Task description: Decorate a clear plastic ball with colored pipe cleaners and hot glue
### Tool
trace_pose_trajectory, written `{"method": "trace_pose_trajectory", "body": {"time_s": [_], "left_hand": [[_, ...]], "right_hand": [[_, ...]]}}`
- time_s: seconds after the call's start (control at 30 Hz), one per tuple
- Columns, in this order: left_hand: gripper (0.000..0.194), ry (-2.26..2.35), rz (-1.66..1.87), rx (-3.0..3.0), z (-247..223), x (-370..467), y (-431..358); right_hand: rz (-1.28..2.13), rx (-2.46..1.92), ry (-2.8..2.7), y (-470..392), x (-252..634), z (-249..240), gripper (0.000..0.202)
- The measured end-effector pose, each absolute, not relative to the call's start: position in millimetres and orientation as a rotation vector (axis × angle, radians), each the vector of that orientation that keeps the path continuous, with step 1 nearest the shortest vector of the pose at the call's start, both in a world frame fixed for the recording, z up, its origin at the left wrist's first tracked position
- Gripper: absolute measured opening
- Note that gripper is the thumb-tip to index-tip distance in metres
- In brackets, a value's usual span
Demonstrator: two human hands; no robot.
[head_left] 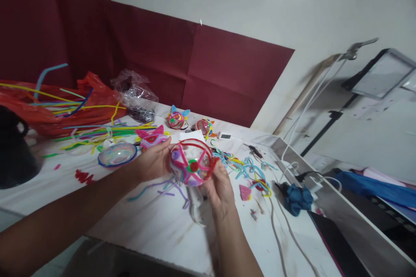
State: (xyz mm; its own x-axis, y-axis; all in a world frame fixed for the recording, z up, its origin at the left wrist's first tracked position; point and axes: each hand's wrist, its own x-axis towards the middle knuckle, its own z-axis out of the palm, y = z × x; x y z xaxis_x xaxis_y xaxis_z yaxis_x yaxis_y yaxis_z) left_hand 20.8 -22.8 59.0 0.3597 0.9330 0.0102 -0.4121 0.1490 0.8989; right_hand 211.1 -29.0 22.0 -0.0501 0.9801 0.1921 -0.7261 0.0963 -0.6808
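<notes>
Between my two hands, raised over the white table (156,233), is a clear rounded shell (191,166) decorated with pink, red, green and purple pipe cleaners. My left hand (157,160) grips its left side, fingers partly hidden behind it. On the right side my right hand (219,184) has its fingers closed on the rim, beside a red pipe-cleaner piece. Just past my left hand lies a pink pipe-cleaner ornament (152,136) with pointed ears. A clear bowl-like shell with a blue rim (117,154) rests to the left.
Two finished-looking ornaments (177,118) stand near the wall. A red plastic bag (87,117) holds long pipe cleaners. Cut pipe-cleaner pieces (248,166) are scattered at right, near cables (276,229) and a blue scrunchie-like cloth (297,199). A black container (16,151) stands far left.
</notes>
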Motion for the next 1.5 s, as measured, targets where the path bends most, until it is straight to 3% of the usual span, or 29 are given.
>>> {"method": "trace_pose_trajectory", "body": {"time_s": [0.13,0.27,0.5,0.73,1.03,1.5], "left_hand": [[0.029,0.478,0.946,0.794,25,39,-22],[0.020,0.445,1.043,0.808,6,56,-20],[0.020,0.561,1.222,0.772,32,50,-14],[0.047,0.802,1.079,1.177,63,4,-2],[0.040,0.967,0.848,1.377,56,3,-5],[0.032,1.025,0.777,1.402,56,21,3]], "right_hand": [[1.274,-0.423,-0.716,-25,220,27,0.021],[1.192,-0.475,-0.720,-23,221,30,0.026],[1.278,-0.480,-0.826,-26,219,28,0.024],[1.320,-0.385,-0.816,-14,229,19,0.020],[0.993,-0.578,-1.174,-18,229,13,0.006],[0.742,-0.925,-1.284,-32,218,20,0.012]]}}
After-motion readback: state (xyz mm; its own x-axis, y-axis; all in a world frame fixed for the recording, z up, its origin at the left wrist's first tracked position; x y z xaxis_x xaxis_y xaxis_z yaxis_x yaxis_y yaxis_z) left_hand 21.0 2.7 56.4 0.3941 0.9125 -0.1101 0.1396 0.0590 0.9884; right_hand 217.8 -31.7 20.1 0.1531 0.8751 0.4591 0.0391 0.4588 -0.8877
